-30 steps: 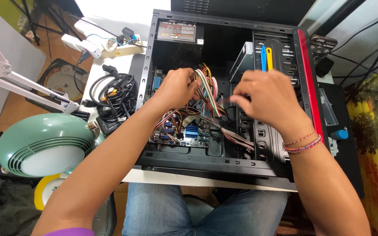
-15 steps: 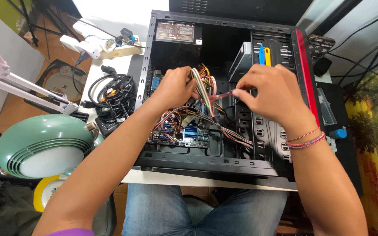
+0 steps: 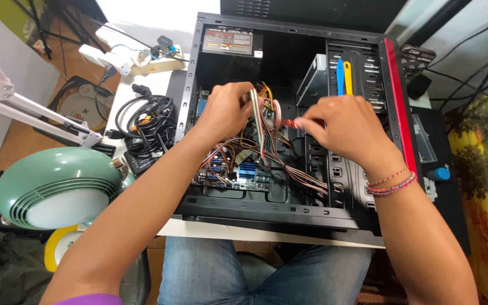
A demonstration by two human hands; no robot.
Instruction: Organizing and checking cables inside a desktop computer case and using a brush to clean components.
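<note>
An open black computer case [image 3: 289,212] with a red front strip lies on its side before me. My left hand [image 3: 224,110] grips a bundle of coloured cables [image 3: 258,121] above the motherboard [image 3: 238,169]. My right hand [image 3: 343,127] pinches a flat red cable [image 3: 285,122] between thumb and fingers, next to the drive bays [image 3: 348,79]. Loose striped wires [image 3: 297,172] trail across the case floor below both hands. Woven bracelets circle my right wrist.
A green round desk lamp [image 3: 57,189] on a white arm [image 3: 35,107] sits at the left. Coiled black cables [image 3: 145,121] lie beside the case, a white power strip [image 3: 114,51] behind them. A black power supply [image 3: 230,42] fills the case's upper corner. My jeans show below the desk edge.
Both hands have risen slightly inside the case. The right hand has drawn the red cable up and toward the drive bays, while the left hand lifted the coloured bundle.
</note>
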